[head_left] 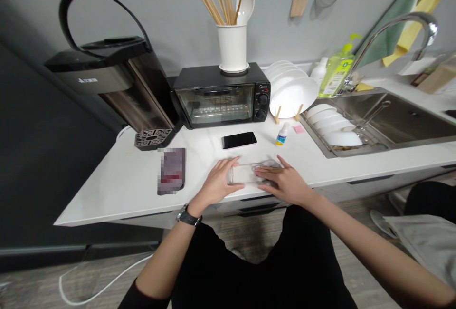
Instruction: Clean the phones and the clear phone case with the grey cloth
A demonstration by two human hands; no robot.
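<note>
A clear phone case [245, 174] lies flat on the white counter [124, 180] near its front edge. My left hand [217, 183], with a watch on the wrist, grips the case's left end, fingers curled around it. My right hand [283, 180] lies on the case's right part, fingers stretched flat and pressing down on it. A black phone [238, 140] lies screen up just behind the case. A small white bottle with a blue label [282, 135] stands to the phone's right.
A dark blurred object [171, 170] lies left of my hands. Behind stand a black toaster oven [221, 95] with a white utensil holder [232, 47] on top, a water dispenser [117, 76], stacked plates [294, 91] and a sink [388, 119].
</note>
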